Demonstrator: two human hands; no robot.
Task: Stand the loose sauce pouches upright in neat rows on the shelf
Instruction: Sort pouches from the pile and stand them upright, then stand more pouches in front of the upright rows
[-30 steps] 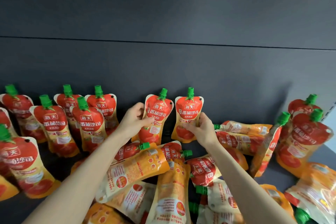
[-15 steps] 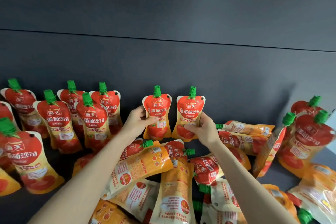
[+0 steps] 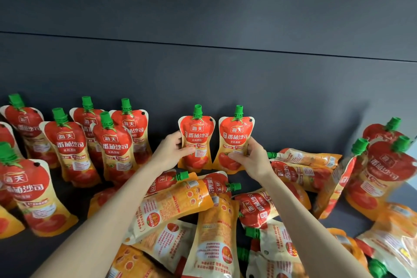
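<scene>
Two red-and-yellow tomato sauce pouches with green caps stand upright side by side at the back of the dark shelf (image 3: 74, 194). My left hand (image 3: 169, 153) grips the left pouch (image 3: 196, 140) by its left edge, thumb across the front. My right hand (image 3: 252, 160) holds the right pouch (image 3: 235, 140) at its lower right side. In front of them, loose pouches (image 3: 171, 205) lie flat in a heap, some label up and some back up.
Several upright pouches (image 3: 112, 146) stand in rows at the left. More pouches (image 3: 383, 165) stand and lean at the right, where the shelf ends. A dark back wall (image 3: 225, 74) rises right behind the two held pouches. A bare gap separates the left rows from them.
The left pouch went from tilted to upright and now stands level beside the right one. Both hands stayed on their pouches.
</scene>
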